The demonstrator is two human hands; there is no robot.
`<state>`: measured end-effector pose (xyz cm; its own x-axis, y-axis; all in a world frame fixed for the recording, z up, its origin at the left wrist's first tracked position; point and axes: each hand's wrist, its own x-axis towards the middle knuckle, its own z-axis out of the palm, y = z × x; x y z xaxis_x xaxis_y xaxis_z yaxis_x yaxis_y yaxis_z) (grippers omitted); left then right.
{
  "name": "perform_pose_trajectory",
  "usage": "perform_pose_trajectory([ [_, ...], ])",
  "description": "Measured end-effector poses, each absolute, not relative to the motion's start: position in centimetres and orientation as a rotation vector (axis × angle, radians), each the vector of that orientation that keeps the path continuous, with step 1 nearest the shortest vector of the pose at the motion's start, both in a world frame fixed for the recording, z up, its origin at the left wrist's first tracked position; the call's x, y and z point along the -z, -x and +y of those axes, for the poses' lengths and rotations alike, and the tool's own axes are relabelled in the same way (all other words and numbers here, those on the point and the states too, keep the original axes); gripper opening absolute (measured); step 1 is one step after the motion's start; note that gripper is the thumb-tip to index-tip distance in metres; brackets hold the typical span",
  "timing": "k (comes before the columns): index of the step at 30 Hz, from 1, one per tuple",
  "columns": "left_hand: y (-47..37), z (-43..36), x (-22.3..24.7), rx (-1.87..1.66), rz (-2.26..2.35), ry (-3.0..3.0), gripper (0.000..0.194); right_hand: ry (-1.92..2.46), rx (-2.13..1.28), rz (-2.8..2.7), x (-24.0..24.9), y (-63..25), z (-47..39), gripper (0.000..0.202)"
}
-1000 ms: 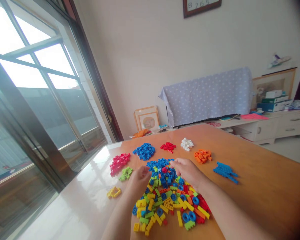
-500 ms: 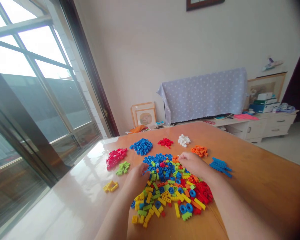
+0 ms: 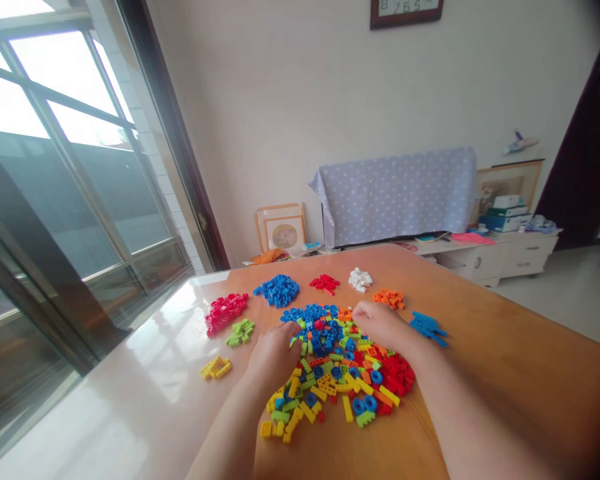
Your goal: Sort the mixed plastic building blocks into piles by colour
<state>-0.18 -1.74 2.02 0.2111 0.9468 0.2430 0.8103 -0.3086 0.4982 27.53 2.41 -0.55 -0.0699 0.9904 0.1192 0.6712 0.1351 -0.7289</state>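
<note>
Mixed heap of bricks mid-worktop, 2 hands flanking it. Left hand at heap's left edge, fingers bent; cannot tell if grip holds anything. Right hand at far right edge, fingers curled, next to orange bricks; its grip's contents hidden, cannot tell. Sorted piles around: yellow, green, white, orange, 2 blue, 2 reddish.

The head-worn camera looks forward and down across the near table, lower frame, toward the wall, upper frame.
</note>
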Motion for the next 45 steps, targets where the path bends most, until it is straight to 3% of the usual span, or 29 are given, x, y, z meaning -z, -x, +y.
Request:
perform_pose_trajectory([
  [12, 2.2, -1.1, -1.4, -0.771, 1.695, -2.257, 0.027, 1.606, -0.63, -2.034, -1.8, -25.8, -0.2, 0.008],
  [17, 2.5, -1.3, -1.7, -0.796, 1.699, -2.236, 0.029, 1.595, -0.77, -2.233, -2.5, -26.5, -2.2, 0.044],
  [19, 2.5, -1.4, -1.7, -0.801, 1.692, -2.207, 0.028, 1.627, -0.718, -2.305, -2.5, -26.4, -3.0, 0.05],
  [24, 2.5, -1.4, -1.5, -0.772, 1.719, -2.165, 0.027, 1.633, -0.545, -2.328, -1.8, -25.1, -3.5, 0.031],
  [30, 2.6, -1.3, -1.6, -0.481, 1.813, -2.311, 0.028, 1.666, -0.425, -2.393, -0.4, -23.6, -1.2, 0.011],
  [39, 2.5, -1.2, -1.5, -0.432, 1.815, -2.336, 0.029, 1.535, -0.604, -2.139, 0.6, -23.4, 2.4, 0.022],
  [45, 2.2, -1.4, -1.8, -0.414, 1.81, -2.337, 0.028, 1.566, -0.604, -1.985, 1.3, -25.8, 4.2, 0.017],
])
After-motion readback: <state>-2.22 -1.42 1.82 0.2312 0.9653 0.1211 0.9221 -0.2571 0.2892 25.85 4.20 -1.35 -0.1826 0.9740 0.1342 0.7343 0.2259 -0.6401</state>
